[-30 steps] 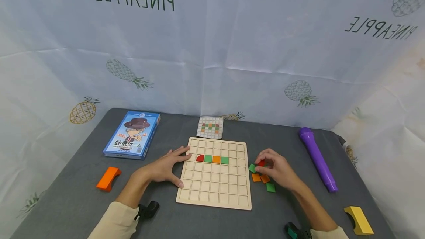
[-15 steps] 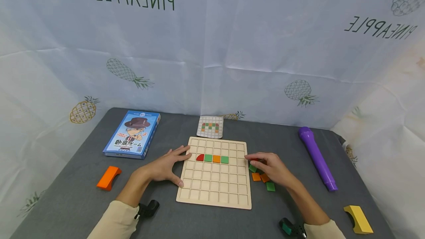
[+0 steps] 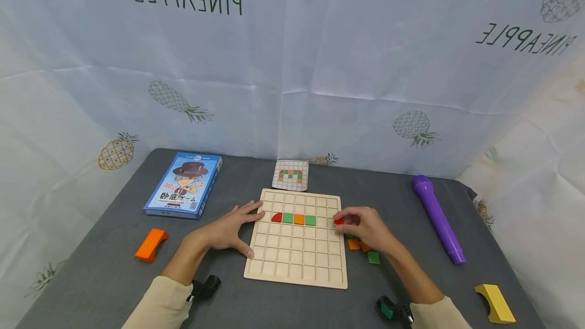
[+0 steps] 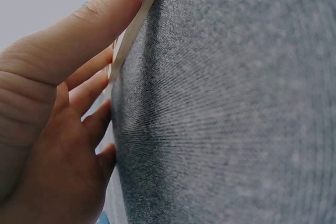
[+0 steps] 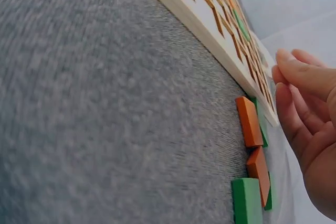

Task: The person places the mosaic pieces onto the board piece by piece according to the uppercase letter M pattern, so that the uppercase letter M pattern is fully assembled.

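Note:
A wooden grid board [image 3: 294, 258] lies on the dark table. In its second visible row of filled cells sit a red quarter-round tile [image 3: 277, 217], a green tile [image 3: 287, 218], an orange tile [image 3: 299, 219] and another green tile [image 3: 310, 220]. My left hand [image 3: 227, 228] spreads its fingers along the board's left edge; in the left wrist view the thumb [image 4: 100, 19] rests against that edge. My right hand [image 3: 365, 225] pinches a red tile [image 3: 339, 221] over the board's right side. In the right wrist view the fingers hide this tile.
Loose orange [image 5: 249, 121] and green tiles [image 5: 247, 200] lie right of the board. A pattern card [image 3: 290, 175] stands behind it. Around the table are a blue game box [image 3: 184, 185], an orange arch block [image 3: 151, 245], a purple microphone [image 3: 437, 220] and a yellow arch block [image 3: 495, 303].
My right hand has moved left from the loose tiles to the board's right side, carrying the red tile. My left hand stays at the left edge.

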A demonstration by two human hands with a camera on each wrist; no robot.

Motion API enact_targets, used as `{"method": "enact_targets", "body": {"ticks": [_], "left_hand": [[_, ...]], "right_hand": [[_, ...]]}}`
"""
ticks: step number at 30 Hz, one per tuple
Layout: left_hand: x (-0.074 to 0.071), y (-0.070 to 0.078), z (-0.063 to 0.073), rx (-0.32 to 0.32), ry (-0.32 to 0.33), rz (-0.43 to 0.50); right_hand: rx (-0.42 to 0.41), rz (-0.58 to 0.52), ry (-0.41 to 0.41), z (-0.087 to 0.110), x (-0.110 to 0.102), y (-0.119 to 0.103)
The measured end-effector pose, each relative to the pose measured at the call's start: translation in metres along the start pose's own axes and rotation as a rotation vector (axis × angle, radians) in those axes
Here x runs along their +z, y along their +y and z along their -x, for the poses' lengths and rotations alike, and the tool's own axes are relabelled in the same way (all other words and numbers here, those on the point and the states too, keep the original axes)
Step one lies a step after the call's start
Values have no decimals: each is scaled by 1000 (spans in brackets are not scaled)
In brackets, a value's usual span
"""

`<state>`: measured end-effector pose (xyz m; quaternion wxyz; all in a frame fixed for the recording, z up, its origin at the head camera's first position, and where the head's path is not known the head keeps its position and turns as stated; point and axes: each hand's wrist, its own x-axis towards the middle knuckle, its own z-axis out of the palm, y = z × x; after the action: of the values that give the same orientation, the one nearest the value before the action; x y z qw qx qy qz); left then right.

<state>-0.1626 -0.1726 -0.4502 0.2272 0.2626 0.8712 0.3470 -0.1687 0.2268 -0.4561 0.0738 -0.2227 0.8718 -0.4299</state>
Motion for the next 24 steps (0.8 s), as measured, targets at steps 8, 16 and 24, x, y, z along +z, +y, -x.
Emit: {"method": "enact_targets", "body": {"ticks": [8,16,24], "left_hand": [[0,1,0,-6,6,4],[1,2,0,-7,6,4],[1,0,-1,3,11,-9]], "right_hand": [[40,51,-42,-4,9,-6],[29,115,-31,-6,17,-8],[-35,143,41,-12,21,-8]]}}
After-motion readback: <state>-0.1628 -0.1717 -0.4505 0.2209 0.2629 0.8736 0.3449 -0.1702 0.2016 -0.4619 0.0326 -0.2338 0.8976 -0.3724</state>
